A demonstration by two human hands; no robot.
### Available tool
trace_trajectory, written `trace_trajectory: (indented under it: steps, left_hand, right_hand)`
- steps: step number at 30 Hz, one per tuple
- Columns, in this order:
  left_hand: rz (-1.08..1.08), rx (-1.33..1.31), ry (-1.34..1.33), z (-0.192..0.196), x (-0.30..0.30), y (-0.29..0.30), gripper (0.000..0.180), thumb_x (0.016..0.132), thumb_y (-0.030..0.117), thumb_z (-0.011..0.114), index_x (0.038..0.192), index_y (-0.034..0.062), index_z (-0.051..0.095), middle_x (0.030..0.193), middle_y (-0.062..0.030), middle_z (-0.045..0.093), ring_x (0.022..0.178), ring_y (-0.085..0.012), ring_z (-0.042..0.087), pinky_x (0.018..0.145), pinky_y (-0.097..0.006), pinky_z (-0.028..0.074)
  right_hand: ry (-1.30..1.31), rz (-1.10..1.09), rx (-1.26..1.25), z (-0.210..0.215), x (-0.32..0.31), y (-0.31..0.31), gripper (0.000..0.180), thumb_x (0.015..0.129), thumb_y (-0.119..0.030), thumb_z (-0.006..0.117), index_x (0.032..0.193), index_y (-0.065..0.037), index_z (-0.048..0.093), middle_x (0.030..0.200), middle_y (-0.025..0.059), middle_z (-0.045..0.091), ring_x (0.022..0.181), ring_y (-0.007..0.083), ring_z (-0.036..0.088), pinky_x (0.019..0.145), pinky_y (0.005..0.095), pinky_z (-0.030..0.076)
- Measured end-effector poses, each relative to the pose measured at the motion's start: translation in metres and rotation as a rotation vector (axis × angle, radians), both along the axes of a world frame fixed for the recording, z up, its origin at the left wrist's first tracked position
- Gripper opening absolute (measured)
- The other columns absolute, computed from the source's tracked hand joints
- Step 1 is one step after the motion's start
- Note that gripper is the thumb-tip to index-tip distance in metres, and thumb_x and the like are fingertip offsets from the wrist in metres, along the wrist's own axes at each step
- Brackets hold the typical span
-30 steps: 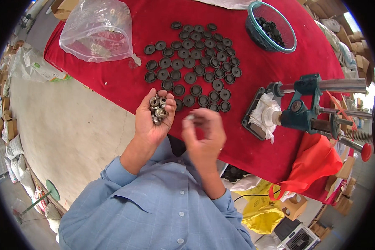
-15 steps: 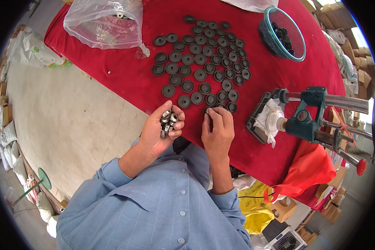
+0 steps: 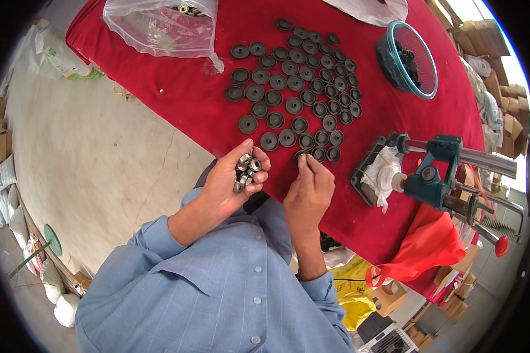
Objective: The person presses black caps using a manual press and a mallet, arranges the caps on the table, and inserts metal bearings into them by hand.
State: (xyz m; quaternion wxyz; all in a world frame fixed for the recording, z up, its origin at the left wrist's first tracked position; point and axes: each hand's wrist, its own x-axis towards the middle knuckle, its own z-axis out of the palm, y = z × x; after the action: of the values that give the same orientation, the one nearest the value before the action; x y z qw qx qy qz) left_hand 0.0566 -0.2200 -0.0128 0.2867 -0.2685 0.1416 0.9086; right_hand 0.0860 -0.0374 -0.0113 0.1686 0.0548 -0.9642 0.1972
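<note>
Cupped in my left hand (image 3: 222, 183) are several small shiny metal bearings (image 3: 247, 170), with the fingers curled round them. My right hand (image 3: 310, 191) is pinched, its fingertips down on a black disc (image 3: 299, 157) at the near edge of the group; whatever lies between them is hidden. Beyond both hands, many round black discs with raised rims and centre holes (image 3: 294, 105) lie spread on the red cloth (image 3: 188, 112).
A green-handled press (image 3: 433, 173) with a white-wrapped part stands right of my right hand. Farther back are a teal-rimmed basket (image 3: 436, 76) of black parts and a clear plastic bag (image 3: 159, 35) with metal pieces. A red bag (image 3: 424, 247) hangs at the right edge.
The whole view has shifted slightly. My right hand stays at the near discs, its fingers now drawn closer together over one of them. My left hand still holds the bearings.
</note>
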Motion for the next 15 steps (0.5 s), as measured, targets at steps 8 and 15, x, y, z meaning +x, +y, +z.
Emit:
trace_trajectory:
  steps: [8,15]
  left_hand:
    - [-0.086,-0.238,0.075,0.013,0.0,0.01,0.039,0.11,0.041,0.052,0.097,0.0063,0.064,0.086,-0.0073,0.065,0.063,-0.013,0.059,0.045,-0.025,0.041]
    - [-0.172,-0.369,0.089,0.009,0.004,0.008,0.041,0.111,0.042,0.049,0.093,0.0074,0.064,0.073,-0.0016,0.061,0.054,-0.0105,0.055,0.041,-0.025,0.039]
  right_hand:
    - [-0.187,0.165,-0.588,0.046,-0.013,-0.028,0.042,0.082,0.001,0.078,0.124,-0.005,0.071,0.115,0.0126,0.065,0.097,0.0283,0.066,0.085,0.039,0.054]
    - [-0.113,0.346,-0.404,0.035,-0.019,-0.028,0.032,0.078,-0.002,0.082,0.108,-0.005,0.072,0.107,0.0082,0.068,0.092,0.0277,0.066,0.083,0.0385,0.052]
